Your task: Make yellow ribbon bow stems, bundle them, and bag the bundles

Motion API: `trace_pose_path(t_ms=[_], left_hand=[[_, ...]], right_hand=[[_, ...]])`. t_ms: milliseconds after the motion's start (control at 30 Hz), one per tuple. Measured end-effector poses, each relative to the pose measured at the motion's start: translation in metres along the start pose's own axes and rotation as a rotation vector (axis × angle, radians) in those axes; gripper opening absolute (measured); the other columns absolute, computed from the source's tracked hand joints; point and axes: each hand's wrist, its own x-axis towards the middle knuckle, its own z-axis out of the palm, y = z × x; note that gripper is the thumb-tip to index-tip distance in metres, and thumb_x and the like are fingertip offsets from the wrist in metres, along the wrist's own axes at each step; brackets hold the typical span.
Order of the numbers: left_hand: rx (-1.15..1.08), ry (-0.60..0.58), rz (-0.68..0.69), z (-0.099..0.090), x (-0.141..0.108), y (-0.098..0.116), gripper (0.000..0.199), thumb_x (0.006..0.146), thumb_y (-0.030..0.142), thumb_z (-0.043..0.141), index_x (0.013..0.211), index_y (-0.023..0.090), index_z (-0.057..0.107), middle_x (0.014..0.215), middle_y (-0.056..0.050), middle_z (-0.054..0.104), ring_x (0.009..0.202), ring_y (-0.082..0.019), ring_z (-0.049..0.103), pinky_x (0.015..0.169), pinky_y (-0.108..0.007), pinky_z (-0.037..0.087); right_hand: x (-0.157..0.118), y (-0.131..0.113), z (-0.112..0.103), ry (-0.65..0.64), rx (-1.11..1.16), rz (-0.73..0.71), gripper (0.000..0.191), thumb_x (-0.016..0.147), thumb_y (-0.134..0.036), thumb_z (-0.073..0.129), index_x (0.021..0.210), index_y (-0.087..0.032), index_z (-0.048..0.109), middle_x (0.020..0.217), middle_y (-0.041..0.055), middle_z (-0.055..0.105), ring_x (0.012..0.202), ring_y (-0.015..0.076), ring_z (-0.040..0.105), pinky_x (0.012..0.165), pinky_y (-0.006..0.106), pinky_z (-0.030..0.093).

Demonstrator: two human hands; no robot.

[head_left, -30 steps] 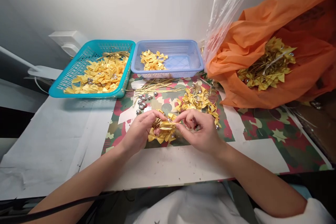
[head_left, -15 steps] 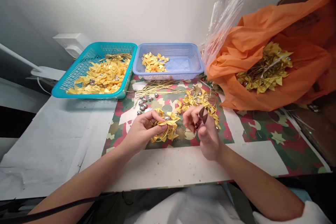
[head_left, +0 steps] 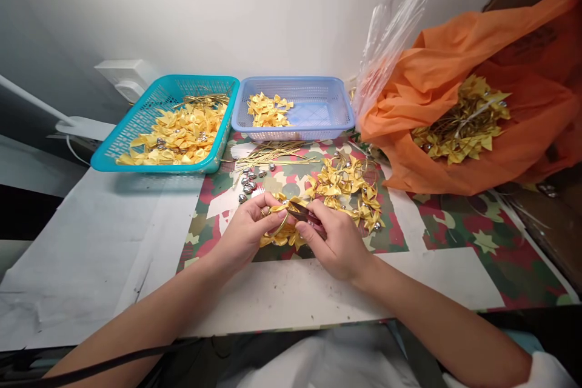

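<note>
My left hand pinches a yellow ribbon flower between thumb and fingers. A loop of gold wire curves below it, and more yellow petals lie under the fingers. My right hand is closed around a small pair of scissors with dark blades and reddish handles. Those blades point left and meet the flower at my left fingertips; whether they touch wire or ribbon is hidden. Just beyond my hands, silver bells lie loose on the left, and a heap of yellow flowers with bells on the right.
A teal basket with yellow flowers stands at the back left, beside a blue basket holding some ribbon pieces. Gold wires lie before them. An orange bag with bundled flowers sits at the right on the camouflage-patterned sheet.
My right hand has turned and moved left, bringing the scissors to the flower. The left hand keeps hold of the flower in nearly the same place.
</note>
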Motion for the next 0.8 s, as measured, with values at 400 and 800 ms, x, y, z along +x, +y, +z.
trace_pose_path(t_ms=[400, 800], left_hand=[[0.006, -0.041, 0.000, 0.0004, -0.0008, -0.0001, 0.043, 0.063, 0.043, 0.087, 0.069, 0.018, 0.052, 0.058, 0.003, 0.062, 0.050, -0.008, 0.048, 0.051, -0.021, 0.038], [0.038, -0.075, 0.024, -0.0048, -0.0002, -0.0038, 0.041, 0.067, 0.043, 0.085, 0.072, 0.018, 0.053, 0.063, 0.003, 0.063, 0.056, -0.010, 0.056, 0.054, -0.020, 0.041]], right_hand=[[0.0036, -0.0012, 0.0005, -0.039, 0.096, 0.034, 0.028, 0.094, -0.043, 0.048, 0.076, -0.021, 0.044, 0.057, -0.0062, 0.040, 0.051, 0.0097, 0.035, 0.052, 0.023, 0.025], [0.0045, -0.0045, -0.0061, -0.022, 0.071, 0.046, 0.032, 0.093, -0.040, 0.053, 0.070, -0.020, 0.042, 0.054, -0.0069, 0.038, 0.050, 0.0080, 0.035, 0.050, 0.022, 0.024]])
